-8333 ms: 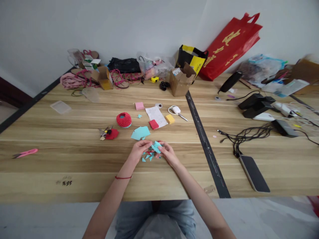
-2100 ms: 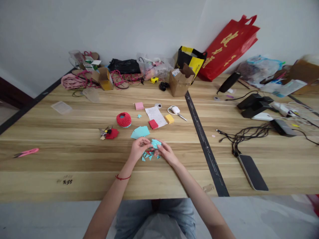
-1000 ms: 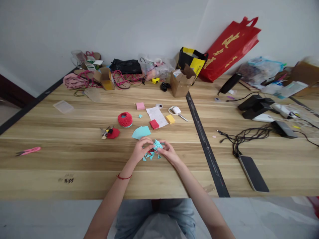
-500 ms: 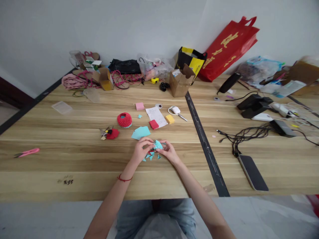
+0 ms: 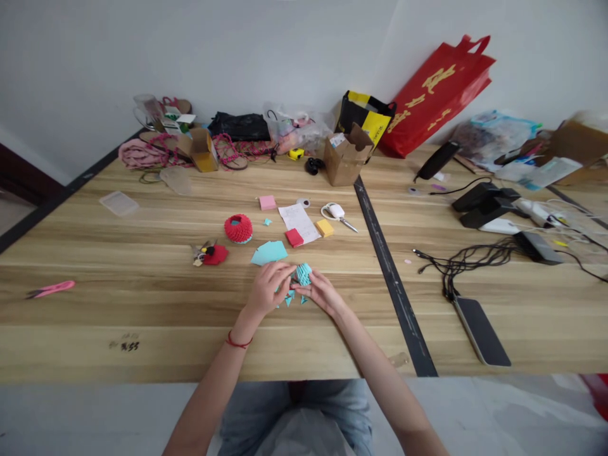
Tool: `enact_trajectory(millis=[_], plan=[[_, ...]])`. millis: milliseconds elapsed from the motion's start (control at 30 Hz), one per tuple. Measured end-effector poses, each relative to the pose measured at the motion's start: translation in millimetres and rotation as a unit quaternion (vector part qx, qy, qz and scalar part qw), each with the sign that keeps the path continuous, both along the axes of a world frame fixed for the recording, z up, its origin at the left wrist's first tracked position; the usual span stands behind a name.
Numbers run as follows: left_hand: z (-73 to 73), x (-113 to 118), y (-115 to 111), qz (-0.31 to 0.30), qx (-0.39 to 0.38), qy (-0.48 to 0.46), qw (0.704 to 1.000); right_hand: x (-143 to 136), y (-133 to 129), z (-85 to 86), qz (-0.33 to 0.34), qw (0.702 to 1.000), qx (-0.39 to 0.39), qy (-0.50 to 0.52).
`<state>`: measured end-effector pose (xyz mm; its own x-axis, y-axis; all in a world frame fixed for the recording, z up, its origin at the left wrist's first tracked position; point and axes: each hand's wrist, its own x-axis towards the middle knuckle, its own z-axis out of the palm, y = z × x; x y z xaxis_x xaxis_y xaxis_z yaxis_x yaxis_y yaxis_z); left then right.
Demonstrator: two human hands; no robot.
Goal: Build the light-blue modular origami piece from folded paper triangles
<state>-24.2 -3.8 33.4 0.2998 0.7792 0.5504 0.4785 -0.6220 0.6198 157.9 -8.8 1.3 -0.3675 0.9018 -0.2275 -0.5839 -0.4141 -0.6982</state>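
Note:
A light-blue origami piece point(image 5: 303, 274), built of interlocked folded-paper units, is held just above the table. My right hand point(image 5: 323, 294) grips it from the right, thumb at its side and fingers beneath. On the left, the bent fingers of my left hand point(image 5: 270, 285) meet its edge; their tips are partly hidden. Below the hands lie several small blue paper triangles point(image 5: 289, 300), with a bit of red among them. Just beyond my left hand is a stack of blue paper point(image 5: 269, 253). Farther back stands a round red origami bowl point(image 5: 238, 228) with a blue base.
A red pad point(image 5: 294, 237) rests on a written sheet point(image 5: 295, 217), near a yellow pad point(image 5: 325, 228), a pink pad point(image 5: 267, 202) and white-handled scissors point(image 5: 336, 211). Pink snips point(image 5: 52, 289) lie far left. Cables point(image 5: 468, 259) and a power bank point(image 5: 483, 330) are right. Bags and boxes line the wall.
The blue origami piece has turned in my hands and shows more of its latticed side. My left hand's fingers have shifted and lie closer together; my right hand has moved slightly down.

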Motion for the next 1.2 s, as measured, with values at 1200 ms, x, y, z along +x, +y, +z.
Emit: enact_trajectory(millis=[1200], plan=[[-15.5,15,-3,-0.038,0.072,0.203,0.976,-3,1,-2.0,-0.15,0.987,0.061,0.004]])
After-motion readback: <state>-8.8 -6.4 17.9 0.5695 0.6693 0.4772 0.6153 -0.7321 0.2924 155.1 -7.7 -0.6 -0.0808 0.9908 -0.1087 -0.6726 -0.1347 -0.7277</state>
